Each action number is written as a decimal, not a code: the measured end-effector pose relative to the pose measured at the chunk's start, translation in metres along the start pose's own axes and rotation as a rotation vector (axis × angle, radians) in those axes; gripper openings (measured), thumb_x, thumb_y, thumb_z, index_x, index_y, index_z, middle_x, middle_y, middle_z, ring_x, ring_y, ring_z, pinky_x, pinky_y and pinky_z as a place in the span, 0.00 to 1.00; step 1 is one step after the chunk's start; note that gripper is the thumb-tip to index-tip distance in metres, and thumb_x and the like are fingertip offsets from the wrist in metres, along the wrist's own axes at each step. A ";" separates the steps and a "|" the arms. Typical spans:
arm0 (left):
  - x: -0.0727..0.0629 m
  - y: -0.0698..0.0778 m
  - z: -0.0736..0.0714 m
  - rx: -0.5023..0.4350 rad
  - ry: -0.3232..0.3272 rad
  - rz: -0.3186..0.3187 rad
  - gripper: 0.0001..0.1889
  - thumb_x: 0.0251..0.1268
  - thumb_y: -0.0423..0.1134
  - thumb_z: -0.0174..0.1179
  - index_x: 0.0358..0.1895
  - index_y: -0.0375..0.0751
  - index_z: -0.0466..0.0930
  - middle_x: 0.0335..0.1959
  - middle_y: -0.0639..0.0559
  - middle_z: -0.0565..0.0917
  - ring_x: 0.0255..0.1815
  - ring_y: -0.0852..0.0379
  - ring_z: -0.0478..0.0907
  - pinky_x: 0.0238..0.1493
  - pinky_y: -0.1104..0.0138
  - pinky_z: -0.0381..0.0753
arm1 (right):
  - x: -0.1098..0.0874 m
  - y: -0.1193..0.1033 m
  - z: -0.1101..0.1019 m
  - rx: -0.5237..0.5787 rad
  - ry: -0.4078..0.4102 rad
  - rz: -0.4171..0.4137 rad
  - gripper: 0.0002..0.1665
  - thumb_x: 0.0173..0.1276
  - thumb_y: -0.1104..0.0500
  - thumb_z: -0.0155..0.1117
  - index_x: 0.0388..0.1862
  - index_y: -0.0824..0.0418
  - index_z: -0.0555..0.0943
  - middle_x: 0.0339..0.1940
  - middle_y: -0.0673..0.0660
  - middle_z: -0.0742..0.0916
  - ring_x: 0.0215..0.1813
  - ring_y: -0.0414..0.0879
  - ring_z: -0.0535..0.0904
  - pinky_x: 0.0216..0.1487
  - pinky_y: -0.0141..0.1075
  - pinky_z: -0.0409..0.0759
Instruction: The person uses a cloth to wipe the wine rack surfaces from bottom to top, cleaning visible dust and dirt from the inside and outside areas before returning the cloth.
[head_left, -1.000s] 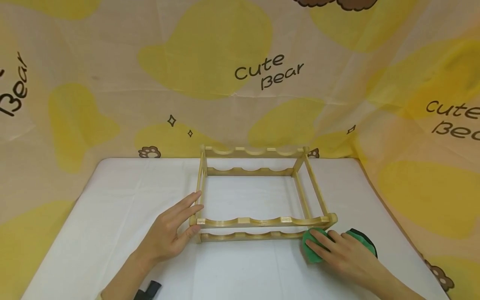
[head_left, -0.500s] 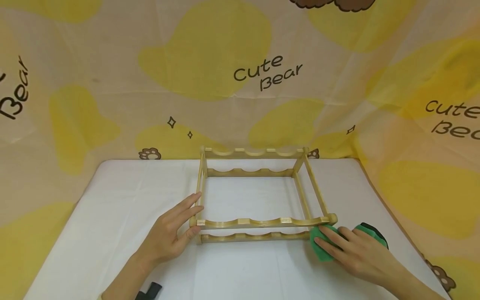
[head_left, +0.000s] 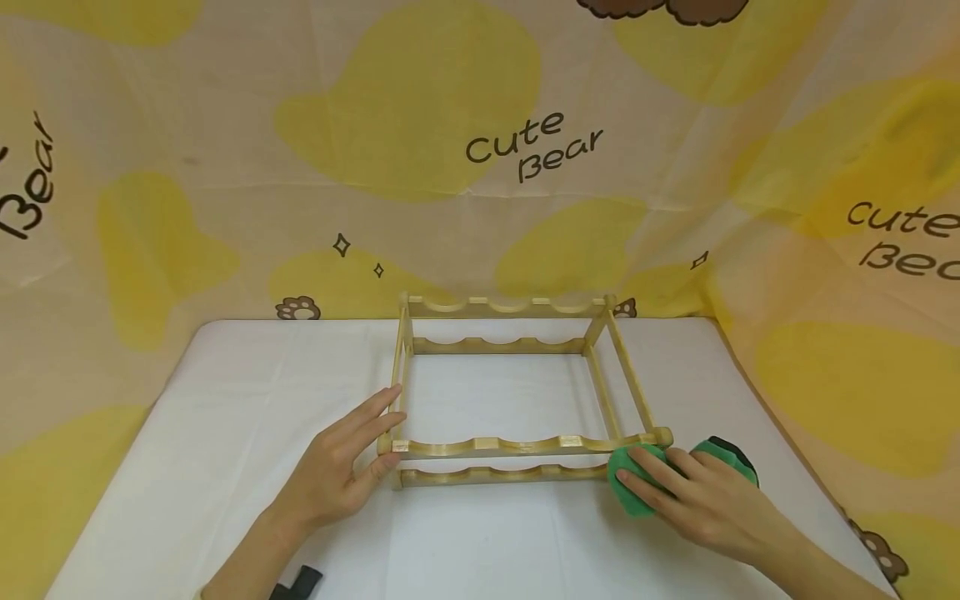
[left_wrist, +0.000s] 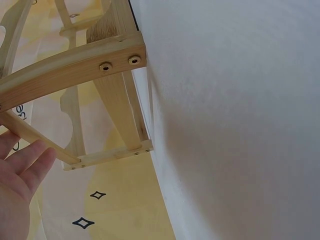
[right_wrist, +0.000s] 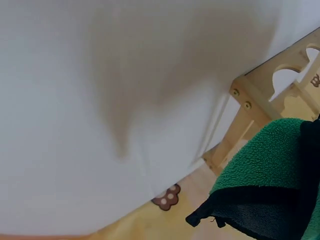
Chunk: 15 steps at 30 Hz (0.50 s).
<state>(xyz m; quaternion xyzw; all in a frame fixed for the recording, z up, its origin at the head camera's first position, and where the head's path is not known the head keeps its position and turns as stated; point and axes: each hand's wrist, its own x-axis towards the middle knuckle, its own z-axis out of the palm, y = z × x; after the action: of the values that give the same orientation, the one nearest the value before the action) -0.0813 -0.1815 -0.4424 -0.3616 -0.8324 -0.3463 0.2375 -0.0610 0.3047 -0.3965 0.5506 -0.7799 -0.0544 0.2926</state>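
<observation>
"Black stubby thing (head_left: 298, 582) at the near left. What is it?"

"I can't tell. Only its end pokes out beside the left arm (head_left: 247, 550)."

"What is the left hand (head_left: 341, 462) doing?"

"Its fingers are long and spread apart. The tips and thumb touch the front left corner of the pale wooden rack with wavy bars (head_left: 487, 447). I think it is there to stop the rack from sliding."

"Where is the rack?"

"It stands in the middle of the white-covered desk (head_left: 495, 550), with two wavy bars in front and two behind."

"And on the right?"

"The right hand (head_left: 708, 504) has its fingers bent over a fuzzy green cloth with a black edge (right_wrist: 265, 157) and holds it bunched up. The cloth is at the rack's front right corner and seems to touch it. It looks like wiping."

"What does the next move need?"

"I'd say a gentle rub along the bar, with the cloth snug on the wood. The left hand should press enough so nothing skids."
</observation>
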 end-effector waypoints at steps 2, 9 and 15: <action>0.000 0.000 0.001 -0.003 0.000 0.004 0.21 0.79 0.47 0.59 0.62 0.33 0.82 0.73 0.35 0.75 0.74 0.44 0.73 0.77 0.71 0.63 | 0.005 -0.001 0.004 0.002 0.031 -0.010 0.25 0.90 0.60 0.37 0.59 0.61 0.84 0.57 0.62 0.86 0.38 0.53 0.79 0.25 0.35 0.77; 0.000 -0.001 0.003 0.001 0.000 0.008 0.23 0.81 0.50 0.56 0.62 0.34 0.82 0.73 0.36 0.74 0.74 0.43 0.73 0.78 0.70 0.63 | 0.023 -0.004 0.016 0.005 0.127 -0.040 0.22 0.90 0.58 0.41 0.57 0.61 0.84 0.56 0.63 0.86 0.38 0.54 0.82 0.26 0.38 0.80; 0.000 -0.001 0.000 0.008 -0.003 -0.001 0.23 0.81 0.50 0.57 0.61 0.33 0.82 0.74 0.36 0.74 0.74 0.43 0.73 0.78 0.71 0.63 | 0.041 -0.008 0.021 -0.002 0.205 -0.082 0.19 0.88 0.60 0.45 0.57 0.61 0.84 0.54 0.63 0.86 0.37 0.54 0.82 0.27 0.37 0.81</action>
<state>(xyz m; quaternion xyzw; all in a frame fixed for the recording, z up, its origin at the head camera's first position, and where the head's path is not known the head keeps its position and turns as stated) -0.0817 -0.1818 -0.4429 -0.3605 -0.8344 -0.3426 0.2377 -0.0744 0.2596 -0.4008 0.5846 -0.7225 -0.0102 0.3690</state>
